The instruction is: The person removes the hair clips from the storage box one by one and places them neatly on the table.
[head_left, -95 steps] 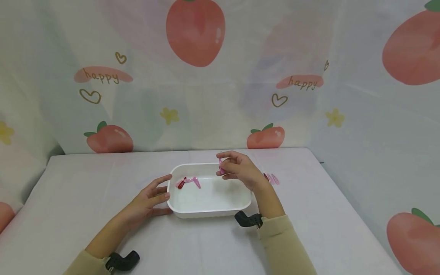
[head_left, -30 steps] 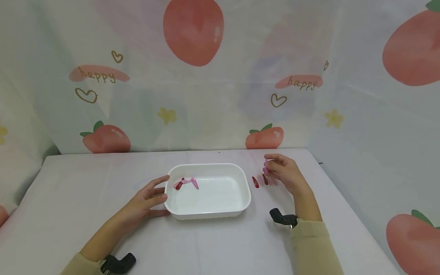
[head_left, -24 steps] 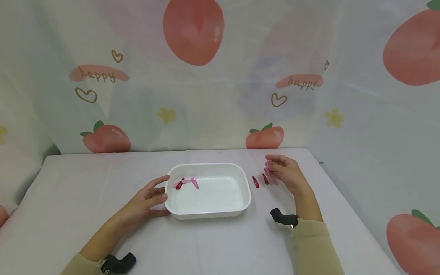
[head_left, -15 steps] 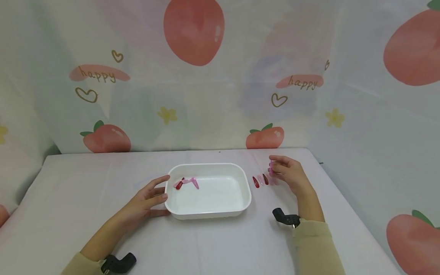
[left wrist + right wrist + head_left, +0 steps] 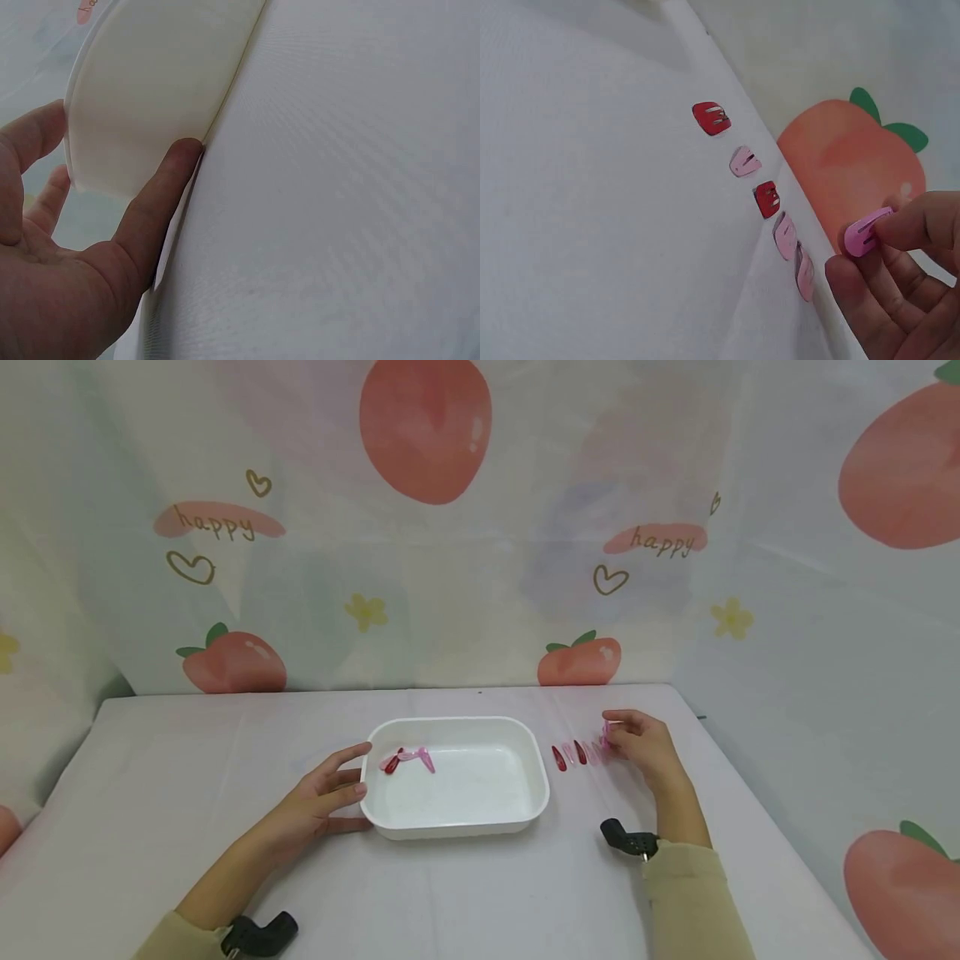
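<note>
Right hand (image 5: 643,747) pinched a clip (image 5: 856,241); aligning it with the row (image 5: 764,199) seemed best. Left hand (image 5: 324,797), fingers extended, touched the tray (image 5: 459,830).

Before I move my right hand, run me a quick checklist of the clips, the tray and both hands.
1. Grip on the bright pink clip: ok, your right hand pinches it.
2. Row of five clips visible on the table: ok, two red and three pale pink, side by side.
3. Gap between the row's last two pale pink clips: cannot tell, they look very close.
4. Left hand on the white tray: ok, fingers touch its left end.
5. Clips in the tray spread apart: not ok, red and pink ones lie bunched near the left end.
</note>
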Demonstrator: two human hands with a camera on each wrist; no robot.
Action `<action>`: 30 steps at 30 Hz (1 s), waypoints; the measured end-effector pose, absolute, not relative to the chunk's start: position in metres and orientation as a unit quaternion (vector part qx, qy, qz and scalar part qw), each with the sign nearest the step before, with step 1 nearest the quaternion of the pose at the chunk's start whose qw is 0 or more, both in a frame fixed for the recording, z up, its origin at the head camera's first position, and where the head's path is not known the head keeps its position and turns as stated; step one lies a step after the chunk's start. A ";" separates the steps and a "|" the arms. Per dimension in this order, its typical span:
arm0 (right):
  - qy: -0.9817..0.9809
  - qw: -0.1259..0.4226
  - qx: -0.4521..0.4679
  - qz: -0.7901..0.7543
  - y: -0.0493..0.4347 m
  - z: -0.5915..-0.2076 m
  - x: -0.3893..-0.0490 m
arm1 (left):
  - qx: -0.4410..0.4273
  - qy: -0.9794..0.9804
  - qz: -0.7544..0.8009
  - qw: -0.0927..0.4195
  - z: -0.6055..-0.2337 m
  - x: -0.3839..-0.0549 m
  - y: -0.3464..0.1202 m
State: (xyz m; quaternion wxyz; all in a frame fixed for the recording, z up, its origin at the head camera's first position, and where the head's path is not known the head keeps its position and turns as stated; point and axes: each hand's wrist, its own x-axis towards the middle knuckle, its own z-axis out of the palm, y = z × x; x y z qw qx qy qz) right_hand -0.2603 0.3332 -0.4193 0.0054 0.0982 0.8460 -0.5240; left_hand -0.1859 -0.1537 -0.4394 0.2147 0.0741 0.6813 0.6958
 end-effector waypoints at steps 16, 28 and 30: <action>0.881 0.003 0.103 -0.461 0.339 -0.431 -0.263 | 0.073 0.682 0.695 0.217 -0.440 -0.186 -0.154; 0.925 0.017 0.096 -0.367 0.336 -0.426 -0.259 | 0.075 0.681 0.696 0.217 -0.440 -0.187 -0.154; 0.928 0.019 0.097 -0.359 0.334 -0.426 -0.259 | 0.074 0.682 0.695 0.216 -0.440 -0.187 -0.154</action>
